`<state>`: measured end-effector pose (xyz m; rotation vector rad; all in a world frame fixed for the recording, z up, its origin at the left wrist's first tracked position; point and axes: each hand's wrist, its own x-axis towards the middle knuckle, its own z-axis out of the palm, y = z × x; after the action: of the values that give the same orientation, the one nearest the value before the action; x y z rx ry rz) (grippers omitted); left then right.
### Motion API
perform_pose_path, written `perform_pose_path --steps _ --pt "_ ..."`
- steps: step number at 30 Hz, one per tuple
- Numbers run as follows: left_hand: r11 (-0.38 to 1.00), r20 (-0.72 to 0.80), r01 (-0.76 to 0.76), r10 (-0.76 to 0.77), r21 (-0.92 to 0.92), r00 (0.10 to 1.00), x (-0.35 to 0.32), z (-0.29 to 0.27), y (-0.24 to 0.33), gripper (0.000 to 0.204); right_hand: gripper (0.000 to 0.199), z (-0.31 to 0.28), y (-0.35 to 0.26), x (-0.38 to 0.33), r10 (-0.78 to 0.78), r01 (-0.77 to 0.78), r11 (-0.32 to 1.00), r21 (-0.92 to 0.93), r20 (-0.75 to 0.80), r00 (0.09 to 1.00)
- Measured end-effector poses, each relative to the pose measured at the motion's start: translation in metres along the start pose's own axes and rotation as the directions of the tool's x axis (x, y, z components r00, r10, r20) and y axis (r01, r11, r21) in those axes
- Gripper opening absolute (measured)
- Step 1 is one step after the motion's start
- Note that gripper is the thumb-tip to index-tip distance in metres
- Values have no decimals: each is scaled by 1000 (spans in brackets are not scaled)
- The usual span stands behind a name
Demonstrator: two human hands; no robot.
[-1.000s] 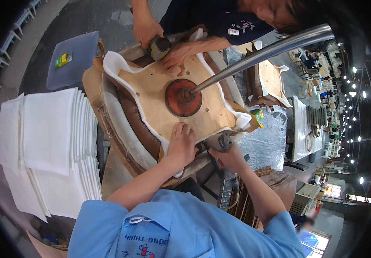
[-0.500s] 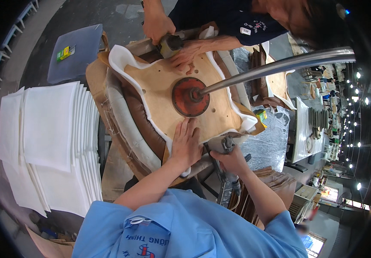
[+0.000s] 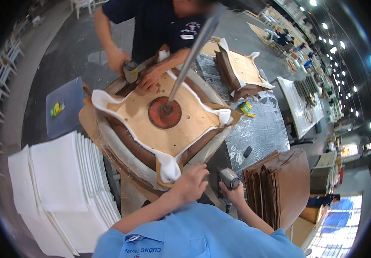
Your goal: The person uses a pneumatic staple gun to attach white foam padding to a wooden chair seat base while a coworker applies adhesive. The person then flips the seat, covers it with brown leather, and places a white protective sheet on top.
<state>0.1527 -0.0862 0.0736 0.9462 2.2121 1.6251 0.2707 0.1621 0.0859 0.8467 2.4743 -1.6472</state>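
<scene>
My right hand (image 3: 235, 194) grips a grey staple gun (image 3: 229, 178) beside the seat's near right edge, apart from it. My left hand (image 3: 192, 182) is raised off the work near its closest corner, fingers loosely bent and holding nothing I can see. A plywood seat panel (image 3: 177, 139) lies over brown upholstery and white foam padding (image 3: 169, 168) in a padded grey form (image 3: 127, 148). A round red press pad (image 3: 164, 112) on a metal rod bears on the panel. Across from me a co-worker's hand holds another staple gun (image 3: 130, 72); their other hand lies on the panel's far edge.
White foam sheets (image 3: 56, 172) are stacked at left, near a plastic-topped surface (image 3: 67, 107) with a small green-yellow box (image 3: 56, 109). At right stand brown cover pieces (image 3: 280, 185) and a plastic-covered table (image 3: 258, 129) bearing another seat panel (image 3: 245, 66).
My left hand has lifted off the panel and come back toward me. My right hand has drawn the staple gun away from the seat edge. The view has shifted, and the seat appears turned.
</scene>
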Motion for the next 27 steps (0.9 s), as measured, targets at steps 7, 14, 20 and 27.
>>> perform_pose_path --steps 7,14,20,27 --pt "936 29 23 -35 351 999 14 54 -26 79 44 -37 76 -30 250 -228 961 156 -139 958" --pt "818 -2 143 -171 557 985 25 70 -44 97 29 -125 131 99 358 -309 920 241 -197 913" --pt "727 -123 264 -241 634 963 30 83 -40 87 31 -189 185 277 567 -511 815 274 -189 802" --pt "542 -147 317 -334 778 931 45 81 -26 84 30 -203 248 432 604 -566 728 387 27 796"
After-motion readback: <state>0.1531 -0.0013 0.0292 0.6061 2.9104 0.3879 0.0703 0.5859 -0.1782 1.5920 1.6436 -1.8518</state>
